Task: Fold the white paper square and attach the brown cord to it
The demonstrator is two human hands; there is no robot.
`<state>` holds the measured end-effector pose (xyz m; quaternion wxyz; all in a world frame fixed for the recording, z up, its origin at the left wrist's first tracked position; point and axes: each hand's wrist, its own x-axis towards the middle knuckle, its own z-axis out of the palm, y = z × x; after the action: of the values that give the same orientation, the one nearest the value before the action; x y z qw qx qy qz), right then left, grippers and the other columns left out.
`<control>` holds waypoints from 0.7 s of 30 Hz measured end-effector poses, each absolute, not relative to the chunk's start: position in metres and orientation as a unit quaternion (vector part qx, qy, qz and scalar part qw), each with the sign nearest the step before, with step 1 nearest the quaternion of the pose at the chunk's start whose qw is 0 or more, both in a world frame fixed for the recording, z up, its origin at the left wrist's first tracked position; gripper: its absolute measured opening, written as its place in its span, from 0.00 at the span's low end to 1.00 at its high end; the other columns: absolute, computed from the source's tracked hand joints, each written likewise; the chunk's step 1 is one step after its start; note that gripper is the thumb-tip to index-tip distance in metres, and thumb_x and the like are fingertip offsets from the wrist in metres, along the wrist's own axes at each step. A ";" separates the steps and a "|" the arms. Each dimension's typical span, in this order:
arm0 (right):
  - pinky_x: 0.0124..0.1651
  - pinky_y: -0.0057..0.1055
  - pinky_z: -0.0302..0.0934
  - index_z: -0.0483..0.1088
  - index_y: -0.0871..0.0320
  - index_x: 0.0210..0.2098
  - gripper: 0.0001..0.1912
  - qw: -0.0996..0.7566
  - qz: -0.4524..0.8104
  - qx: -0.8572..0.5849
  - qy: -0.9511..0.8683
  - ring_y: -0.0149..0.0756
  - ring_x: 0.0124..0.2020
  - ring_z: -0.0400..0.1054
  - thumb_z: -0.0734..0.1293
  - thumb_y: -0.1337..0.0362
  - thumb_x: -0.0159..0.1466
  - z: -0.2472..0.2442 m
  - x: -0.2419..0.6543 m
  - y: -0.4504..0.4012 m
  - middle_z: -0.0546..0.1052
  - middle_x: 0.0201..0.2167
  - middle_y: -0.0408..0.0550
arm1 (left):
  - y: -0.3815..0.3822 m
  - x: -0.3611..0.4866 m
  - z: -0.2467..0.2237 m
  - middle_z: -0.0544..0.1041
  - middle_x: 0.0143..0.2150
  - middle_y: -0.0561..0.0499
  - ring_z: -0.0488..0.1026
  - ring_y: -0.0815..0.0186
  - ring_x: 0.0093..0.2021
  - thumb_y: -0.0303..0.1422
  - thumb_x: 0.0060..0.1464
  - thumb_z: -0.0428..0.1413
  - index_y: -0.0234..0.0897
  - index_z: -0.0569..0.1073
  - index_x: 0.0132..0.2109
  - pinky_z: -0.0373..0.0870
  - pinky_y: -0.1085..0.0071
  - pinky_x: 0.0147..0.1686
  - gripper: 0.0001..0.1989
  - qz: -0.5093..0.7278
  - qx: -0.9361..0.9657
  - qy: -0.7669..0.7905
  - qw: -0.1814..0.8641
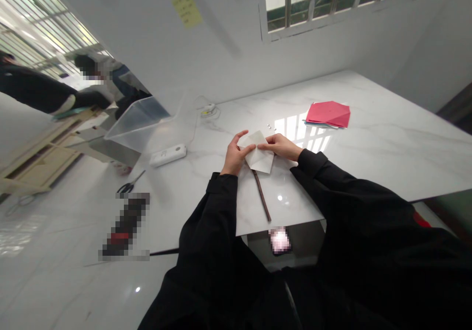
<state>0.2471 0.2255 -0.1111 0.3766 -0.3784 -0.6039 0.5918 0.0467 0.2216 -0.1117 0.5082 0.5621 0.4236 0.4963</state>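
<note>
No legible text, brand, number or sign, just rows of tiny writing, too small to read, on the yellow sticky note point(187, 10) on the white wall point(228, 69), and faint unreadable marks on the long white device point(168, 156) atop the counter point(372, 138).

Relative to the white power strip point(168, 156), passage is blocked behind by the clear plastic bin point(142, 123) (high-walled); open tabletop point(210, 192) is left to its right.
</note>
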 end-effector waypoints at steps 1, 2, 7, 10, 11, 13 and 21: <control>0.33 0.26 0.66 0.80 0.63 0.36 0.17 0.378 0.590 -0.377 -0.606 0.34 0.30 0.73 0.74 0.54 0.59 -0.111 0.247 0.226 0.82 0.32 0.50 | 0.222 0.047 -0.112 0.80 0.38 0.49 0.76 0.65 0.31 0.38 0.41 0.70 0.38 0.67 0.63 0.73 0.71 0.33 0.41 0.496 0.561 0.424 0.509; 0.33 0.27 0.66 0.80 0.63 0.36 0.17 0.379 0.590 -0.375 -0.606 0.35 0.31 0.73 0.74 0.53 0.59 -0.112 0.247 0.226 0.82 0.32 0.50 | 0.221 0.047 -0.111 0.80 0.37 0.49 0.76 0.65 0.31 0.38 0.41 0.70 0.38 0.67 0.63 0.73 0.71 0.33 0.41 0.496 0.561 0.424 0.509; 0.33 0.27 0.66 0.80 0.63 0.38 0.20 0.379 0.601 -0.368 -0.600 0.35 0.31 0.73 0.75 0.51 0.57 -0.111 0.246 0.225 0.82 0.33 0.50 | 0.221 0.047 -0.111 0.80 0.36 0.50 0.75 0.67 0.28 0.39 0.42 0.69 0.38 0.67 0.63 0.72 0.72 0.30 0.41 0.493 0.565 0.425 0.506; 0.31 0.26 0.65 0.79 0.63 0.36 0.20 0.382 0.603 -0.367 -0.597 0.34 0.30 0.72 0.76 0.51 0.56 -0.112 0.246 0.225 0.81 0.31 0.49 | 0.220 0.047 -0.111 0.80 0.36 0.50 0.75 0.67 0.27 0.39 0.42 0.69 0.38 0.68 0.63 0.72 0.72 0.29 0.40 0.492 0.568 0.426 0.503; 0.31 0.26 0.64 0.79 0.63 0.35 0.20 0.384 0.603 -0.366 -0.596 0.33 0.29 0.72 0.76 0.51 0.56 -0.113 0.246 0.226 0.81 0.31 0.49 | 0.221 0.047 -0.111 0.80 0.36 0.50 0.75 0.67 0.28 0.39 0.42 0.69 0.38 0.68 0.63 0.72 0.72 0.30 0.40 0.492 0.569 0.426 0.502; 0.29 0.25 0.62 0.78 0.63 0.33 0.19 0.387 0.601 -0.367 -0.595 0.32 0.28 0.71 0.77 0.51 0.55 -0.114 0.246 0.226 0.81 0.29 0.48 | 0.221 0.047 -0.112 0.80 0.36 0.50 0.75 0.66 0.28 0.39 0.42 0.69 0.38 0.68 0.62 0.72 0.72 0.31 0.40 0.495 0.570 0.425 0.500; 0.28 0.24 0.62 0.78 0.64 0.35 0.23 0.391 0.605 -0.355 -0.595 0.31 0.27 0.70 0.75 0.47 0.56 -0.110 0.246 0.224 0.80 0.29 0.49 | 0.224 0.047 -0.115 0.81 0.42 0.48 0.78 0.63 0.36 0.38 0.42 0.70 0.37 0.68 0.62 0.75 0.69 0.39 0.40 0.504 0.579 0.410 0.492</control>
<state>0.2458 0.2241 -0.1103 0.3913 -0.3554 -0.5951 0.6053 0.0468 0.2239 -0.1150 0.4924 0.5789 0.4098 0.5045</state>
